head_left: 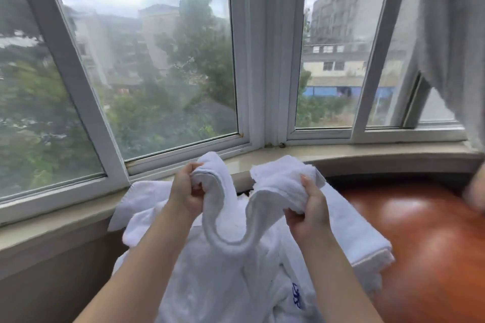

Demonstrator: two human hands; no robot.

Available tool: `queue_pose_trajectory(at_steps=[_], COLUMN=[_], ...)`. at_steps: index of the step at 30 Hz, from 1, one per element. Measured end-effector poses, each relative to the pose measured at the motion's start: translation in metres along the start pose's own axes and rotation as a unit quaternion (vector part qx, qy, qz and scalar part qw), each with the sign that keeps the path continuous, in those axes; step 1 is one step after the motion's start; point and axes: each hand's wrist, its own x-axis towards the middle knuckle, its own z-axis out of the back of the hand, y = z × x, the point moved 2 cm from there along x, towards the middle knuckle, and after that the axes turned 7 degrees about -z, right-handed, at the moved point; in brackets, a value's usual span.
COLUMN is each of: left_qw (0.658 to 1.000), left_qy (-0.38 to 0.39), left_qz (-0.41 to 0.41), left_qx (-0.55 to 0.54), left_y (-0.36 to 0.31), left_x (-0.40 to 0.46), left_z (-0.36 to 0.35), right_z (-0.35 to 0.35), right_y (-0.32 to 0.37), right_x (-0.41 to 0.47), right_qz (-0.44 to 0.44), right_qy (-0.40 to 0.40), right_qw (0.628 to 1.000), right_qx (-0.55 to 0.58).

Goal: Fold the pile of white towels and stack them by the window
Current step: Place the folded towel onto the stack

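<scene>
I hold one white towel (pixel 231 217) up in front of the window, its hemmed edge sagging in a loop between my hands. My left hand (pixel 187 191) grips one bunched end of the towel, and my right hand (pixel 307 211) grips the other. Beneath them lies the pile of white towels (pixel 210 283), crumpled, one with blue stitching at the lower right. A flatter towel (pixel 364 238) lies at the pile's right side on the brown surface.
A beige window sill (pixel 367 151) runs along the bay window (pixel 168 60) behind the pile. A glossy reddish-brown table surface (pixel 433 244) lies to the right. A grey curtain (pixel 454 34) hangs at the upper right.
</scene>
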Motion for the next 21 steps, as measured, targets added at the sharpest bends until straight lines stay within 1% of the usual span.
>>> queue_pose_trajectory(at_steps=[3, 7, 8, 10, 12, 13, 15, 17, 19, 20, 21], left_qw=[0.999, 0.992, 0.99, 0.991, 0.99, 0.991, 0.992, 0.991, 0.991, 0.99, 0.987], left_qy=[0.027, 0.093, 0.104, 0.089, 0.089, 0.088, 0.1, 0.117, 0.117, 0.109, 0.085], left_qz=[0.035, 0.074, 0.074, 0.056, 0.041, 0.035, 0.047, 0.028, 0.041, 0.062, 0.072], left_qx=[0.024, 0.047, 0.068, 0.087, 0.1, 0.09, 0.058, 0.052, 0.046, 0.065, 0.113], left_y=[0.009, 0.017, 0.018, 0.021, 0.025, 0.024, 0.021, 0.021, 0.033, 0.043, 0.055], left_x=[0.022, 0.045, 0.053, 0.074, 0.098, 0.11, 0.134, 0.152, 0.177, 0.191, 0.205], left_z=[-0.019, -0.05, -0.058, -0.075, -0.092, -0.1, -0.116, -0.129, -0.126, -0.117, -0.104], right_z=[0.007, 0.015, 0.016, 0.018, 0.018, 0.017, 0.016, 0.022, 0.043, 0.061, 0.082], right_y=[0.014, 0.031, 0.038, 0.053, 0.064, 0.069, 0.077, 0.077, 0.064, 0.053, 0.038], right_x=[-0.002, 0.005, 0.008, 0.015, 0.021, 0.023, 0.024, 0.02, 0.018, 0.018, 0.019], right_qz=[0.039, 0.091, 0.106, 0.142, 0.188, 0.214, 0.285, 0.336, 0.342, 0.327, 0.302], right_qy=[-0.049, -0.06, -0.058, -0.068, -0.088, -0.1, -0.127, -0.15, -0.217, -0.264, -0.312], right_qw=[0.998, 0.994, 0.993, 0.987, 0.977, 0.971, 0.95, 0.93, 0.914, 0.906, 0.898], right_qx=[0.008, -0.002, -0.014, -0.033, -0.047, -0.044, -0.026, -0.024, -0.036, -0.05, -0.068])
